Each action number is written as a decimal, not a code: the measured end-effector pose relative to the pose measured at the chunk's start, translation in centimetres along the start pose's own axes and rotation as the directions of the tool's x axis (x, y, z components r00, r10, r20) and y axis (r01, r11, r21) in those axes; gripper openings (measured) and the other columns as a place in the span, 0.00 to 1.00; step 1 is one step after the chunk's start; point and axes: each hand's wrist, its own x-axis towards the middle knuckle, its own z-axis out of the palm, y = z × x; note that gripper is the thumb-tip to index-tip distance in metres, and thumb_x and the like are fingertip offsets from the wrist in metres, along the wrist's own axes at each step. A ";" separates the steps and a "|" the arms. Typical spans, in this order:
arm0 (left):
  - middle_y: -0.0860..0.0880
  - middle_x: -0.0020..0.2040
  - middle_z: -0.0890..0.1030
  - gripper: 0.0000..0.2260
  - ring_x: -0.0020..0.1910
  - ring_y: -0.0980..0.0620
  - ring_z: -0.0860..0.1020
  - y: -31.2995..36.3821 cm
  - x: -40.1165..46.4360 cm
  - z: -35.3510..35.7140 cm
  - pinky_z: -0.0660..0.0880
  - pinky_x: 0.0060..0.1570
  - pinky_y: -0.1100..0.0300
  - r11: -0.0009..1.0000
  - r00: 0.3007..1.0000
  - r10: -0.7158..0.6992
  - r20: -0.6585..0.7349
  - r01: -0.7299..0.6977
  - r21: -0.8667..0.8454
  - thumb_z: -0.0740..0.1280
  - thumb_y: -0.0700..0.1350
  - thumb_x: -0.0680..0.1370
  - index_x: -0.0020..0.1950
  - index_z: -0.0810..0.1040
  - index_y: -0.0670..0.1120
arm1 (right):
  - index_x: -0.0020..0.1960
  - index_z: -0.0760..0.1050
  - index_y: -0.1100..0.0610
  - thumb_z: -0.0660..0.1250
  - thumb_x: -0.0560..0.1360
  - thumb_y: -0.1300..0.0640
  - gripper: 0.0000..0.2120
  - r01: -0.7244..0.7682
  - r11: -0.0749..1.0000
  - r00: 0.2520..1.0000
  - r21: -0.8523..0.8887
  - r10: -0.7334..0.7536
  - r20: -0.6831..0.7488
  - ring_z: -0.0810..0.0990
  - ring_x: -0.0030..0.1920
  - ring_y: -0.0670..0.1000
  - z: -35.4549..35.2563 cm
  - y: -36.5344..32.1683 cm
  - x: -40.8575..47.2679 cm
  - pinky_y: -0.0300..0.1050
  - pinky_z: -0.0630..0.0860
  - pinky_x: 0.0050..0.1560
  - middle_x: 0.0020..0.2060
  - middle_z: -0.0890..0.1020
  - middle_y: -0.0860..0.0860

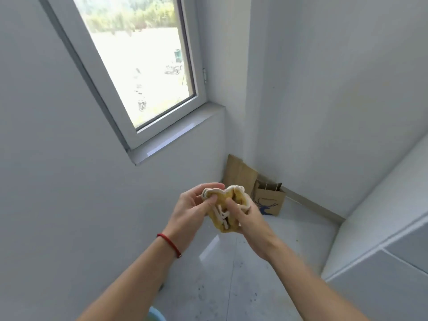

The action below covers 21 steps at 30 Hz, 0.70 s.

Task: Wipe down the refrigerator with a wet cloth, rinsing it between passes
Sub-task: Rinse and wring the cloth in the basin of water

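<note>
Yellow cloth (pixel 223 212), soft and light, bunched between left hand (pixel 193 208) and right hand (pixel 246 215). Fingers of both curled, pinching folds. Likely limp, damp; best gathered whole.

Two bare forearms, no sleeves in view. The left wrist wears a thin red cord bracelet (pixel 170 245), its knotted end at about four o'clock on the wrist. The right wrist is unadorned; both hands ungloved.

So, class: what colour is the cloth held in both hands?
Yellow with a cream-white edging, the cloth shows best in the head view.
</note>
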 end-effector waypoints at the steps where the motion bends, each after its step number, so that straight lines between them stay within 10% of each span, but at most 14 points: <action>1: 0.39 0.53 0.85 0.09 0.52 0.42 0.82 0.5 1.2 1.3 0.78 0.57 0.42 1.000 1.000 0.010 0.025 -0.010 -0.011 0.68 0.41 0.80 0.58 0.84 0.45 | 0.67 0.75 0.52 0.69 0.81 0.50 0.16 0.026 1.000 0.999 0.010 -0.025 -0.040 0.83 0.60 0.61 -1.8 -0.5 0.2 0.67 0.80 0.61 0.58 0.83 0.58; 4: 0.43 0.52 0.84 0.11 0.51 0.45 0.81 2.4 4.9 4.9 0.79 0.55 0.43 0.994 0.996 -0.006 0.093 0.017 -0.111 0.63 0.37 0.83 0.62 0.81 0.42 | 0.68 0.76 0.48 0.70 0.76 0.62 0.21 0.061 0.997 0.984 0.041 -0.053 -0.169 0.82 0.59 0.60 -7.5 -1.7 -0.1 0.60 0.82 0.58 0.60 0.82 0.60; 9: 0.44 0.47 0.81 0.14 0.46 0.46 0.81 5.8 10.4 10.8 0.80 0.51 0.43 0.988 0.951 0.039 0.307 0.010 -0.157 0.58 0.33 0.84 0.65 0.78 0.38 | 0.78 0.63 0.44 0.74 0.59 0.42 0.50 -0.003 0.984 0.895 -0.180 -0.078 -0.440 0.70 0.73 0.47 -14.4 -5.1 -2.0 0.47 0.71 0.68 0.74 0.70 0.45; 16: 0.41 0.47 0.80 0.14 0.48 0.43 0.81 8.9 18.3 20.3 0.79 0.52 0.44 0.992 0.820 0.120 0.560 -0.078 -0.098 0.58 0.36 0.85 0.64 0.79 0.46 | 0.53 0.83 0.51 0.71 0.80 0.51 0.05 0.134 0.838 0.691 -0.529 -0.462 -0.556 0.86 0.47 0.49 -19.2 -13.0 0.1 0.55 0.82 0.53 0.45 0.87 0.48; 21: 0.39 0.54 0.83 0.16 0.55 0.39 0.82 10.1 24.7 22.2 0.80 0.59 0.41 0.988 0.666 0.128 0.735 -0.147 -0.039 0.58 0.35 0.85 0.69 0.76 0.48 | 0.50 0.84 0.53 0.67 0.81 0.48 0.11 0.156 0.889 0.623 -0.430 -0.426 -0.656 0.86 0.46 0.48 -20.1 -16.7 0.0 0.42 0.81 0.48 0.42 0.87 0.48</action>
